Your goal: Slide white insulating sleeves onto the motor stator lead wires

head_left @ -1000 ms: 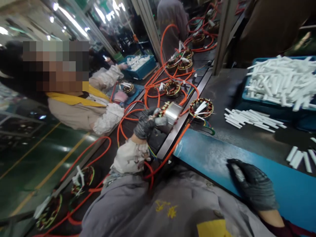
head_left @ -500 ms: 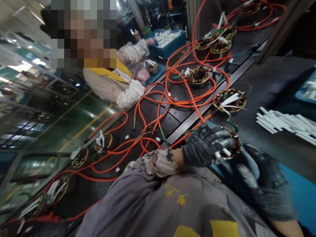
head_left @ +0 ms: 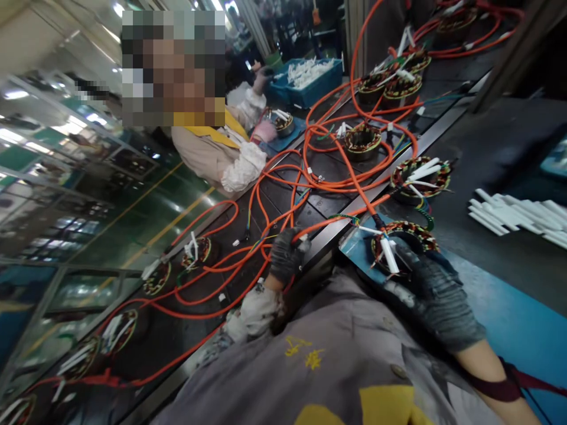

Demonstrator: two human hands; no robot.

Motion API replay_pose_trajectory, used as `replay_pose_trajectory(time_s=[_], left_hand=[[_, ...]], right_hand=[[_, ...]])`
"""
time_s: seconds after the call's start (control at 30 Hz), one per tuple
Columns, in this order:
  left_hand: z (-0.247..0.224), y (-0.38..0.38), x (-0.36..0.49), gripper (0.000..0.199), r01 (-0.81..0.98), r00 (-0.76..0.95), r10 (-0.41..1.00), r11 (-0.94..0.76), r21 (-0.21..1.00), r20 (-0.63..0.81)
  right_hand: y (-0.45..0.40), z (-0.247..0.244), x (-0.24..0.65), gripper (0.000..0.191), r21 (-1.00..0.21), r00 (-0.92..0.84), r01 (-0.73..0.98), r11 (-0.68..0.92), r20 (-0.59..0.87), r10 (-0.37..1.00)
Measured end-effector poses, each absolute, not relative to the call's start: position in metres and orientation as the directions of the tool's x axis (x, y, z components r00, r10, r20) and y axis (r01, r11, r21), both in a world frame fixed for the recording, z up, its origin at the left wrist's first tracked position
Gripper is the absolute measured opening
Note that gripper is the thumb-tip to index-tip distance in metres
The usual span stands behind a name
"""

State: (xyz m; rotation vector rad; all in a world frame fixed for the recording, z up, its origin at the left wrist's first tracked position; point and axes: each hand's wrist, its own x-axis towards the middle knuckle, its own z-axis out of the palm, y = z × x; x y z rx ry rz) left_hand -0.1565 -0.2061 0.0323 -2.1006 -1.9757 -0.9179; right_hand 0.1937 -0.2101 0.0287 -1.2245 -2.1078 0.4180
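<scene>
On the blue sheet [head_left: 500, 289], at its left end, sits a wound ring [head_left: 424, 232], near rim clasped by the right hand [head_left: 438, 295], probably for steadiness; left of the sheet, the left hand [head_left: 286, 257] curls at an orange cable [head_left: 325, 222], whether gripping it I cannot tell

Yellow characters [head_left: 313, 359] on the grey garment [head_left: 345, 342] are illegible.

So one coil ring [head_left: 420, 231] sat on the mat [head_left: 496, 289] — cables [head_left: 336, 189] off left, tubes [head_left: 518, 212] right, another ring [head_left: 401, 171] just behind.
</scene>
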Motion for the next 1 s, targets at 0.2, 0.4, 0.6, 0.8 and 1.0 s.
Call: replay_pose_trajectory(time_s=[0.2,0.4,0.6,0.8,1.0], left_hand=[[0.081,-0.12,-0.165,0.029,0.841,0.233,0.77,-0.467,0.275,0.594],[0.145,-0.063,-0.164,0.051,0.799,0.477,0.639,-0.602,0.006,0.604],[0.163,-0.046,-0.15,0.066,0.746,0.594,0.661,-0.666,-0.005,0.459],[0.112,-0.107,-0.2,0.044,0.957,0.014,0.928,-0.12,0.263,0.372],[0.083,-0.193,-0.238,0.026,0.9,-0.281,0.947,0.204,0.386,0.153]], right_hand=[[-0.211,0.026,0.191,0.068,-0.624,-0.3,0.605,0.495,0.397,0.867],[-0.212,0.021,0.19,0.066,-0.619,-0.277,0.609,0.496,0.421,0.864],[-0.215,0.019,0.192,0.069,-0.575,-0.248,0.659,0.484,0.442,0.862],[-0.214,0.018,0.191,0.067,-0.577,-0.278,0.652,0.491,0.421,0.863],[-0.211,0.019,0.193,0.066,-0.578,-0.294,0.64,0.507,0.425,0.856]])
